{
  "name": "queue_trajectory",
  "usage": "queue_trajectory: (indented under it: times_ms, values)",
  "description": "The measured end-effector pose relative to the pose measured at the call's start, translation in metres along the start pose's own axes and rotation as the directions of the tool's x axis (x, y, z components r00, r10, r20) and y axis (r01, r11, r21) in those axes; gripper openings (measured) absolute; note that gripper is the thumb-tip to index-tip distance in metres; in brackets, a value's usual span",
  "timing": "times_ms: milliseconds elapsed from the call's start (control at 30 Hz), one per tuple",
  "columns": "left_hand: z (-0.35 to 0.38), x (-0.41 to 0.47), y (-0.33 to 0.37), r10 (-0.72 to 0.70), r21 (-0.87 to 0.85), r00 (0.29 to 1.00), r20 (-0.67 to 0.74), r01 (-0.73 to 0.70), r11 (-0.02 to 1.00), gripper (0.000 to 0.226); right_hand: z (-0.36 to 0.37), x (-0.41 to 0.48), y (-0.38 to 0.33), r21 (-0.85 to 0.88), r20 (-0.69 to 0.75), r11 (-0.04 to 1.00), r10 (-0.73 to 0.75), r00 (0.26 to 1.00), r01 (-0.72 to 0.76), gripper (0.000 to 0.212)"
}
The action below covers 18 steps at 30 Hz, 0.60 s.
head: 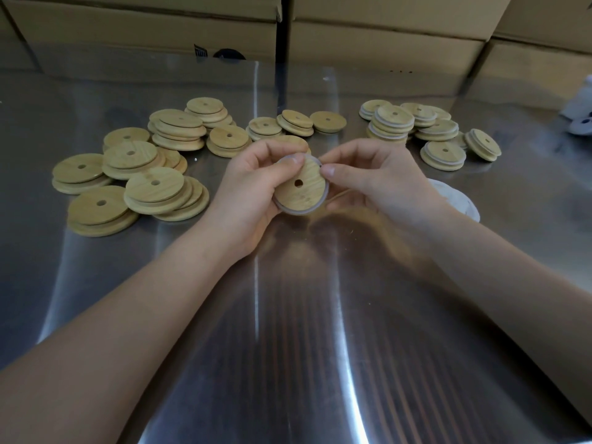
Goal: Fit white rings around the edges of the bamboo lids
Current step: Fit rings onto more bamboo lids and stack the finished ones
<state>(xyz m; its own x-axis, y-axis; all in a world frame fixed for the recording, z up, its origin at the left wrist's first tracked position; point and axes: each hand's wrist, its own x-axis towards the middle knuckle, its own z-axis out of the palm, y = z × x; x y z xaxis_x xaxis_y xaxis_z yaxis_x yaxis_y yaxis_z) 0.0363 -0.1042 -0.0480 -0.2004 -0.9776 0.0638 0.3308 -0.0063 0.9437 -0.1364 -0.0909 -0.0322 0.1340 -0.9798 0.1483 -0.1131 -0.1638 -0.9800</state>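
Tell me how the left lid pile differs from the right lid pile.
The left lid pile is bare bamboo; the right lid pile carries white rings round the edges. The left pile spreads wider; the right sits tighter. Both hold round holed lids on the steel table.

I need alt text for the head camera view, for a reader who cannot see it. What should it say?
The left hand holds a bamboo lid while the right hand pinches a white ring at its rim, over a steel table. Bare lids lie in piles to the left, ringed lids to the right, cardboard boxes behind.
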Motion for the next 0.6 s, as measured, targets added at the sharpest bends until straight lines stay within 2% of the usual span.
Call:
queue_trajectory:
  times_ms: [333,600]
  values:
    - [0.0023,-0.0024,0.0019,0.011,-0.022,1.000,0.001,-0.011,1.000,0.015,0.0028,-0.0005,0.0013,-0.036,-0.027,0.998,-0.043,0.999,0.042,0.012]
    - [-0.0002,-0.0014,0.0041,-0.036,-0.049,0.999,0.000,0.036,0.998,0.014,0.0025,-0.0013,-0.0004,-0.105,-0.011,0.991,-0.085,0.996,0.083,0.013]
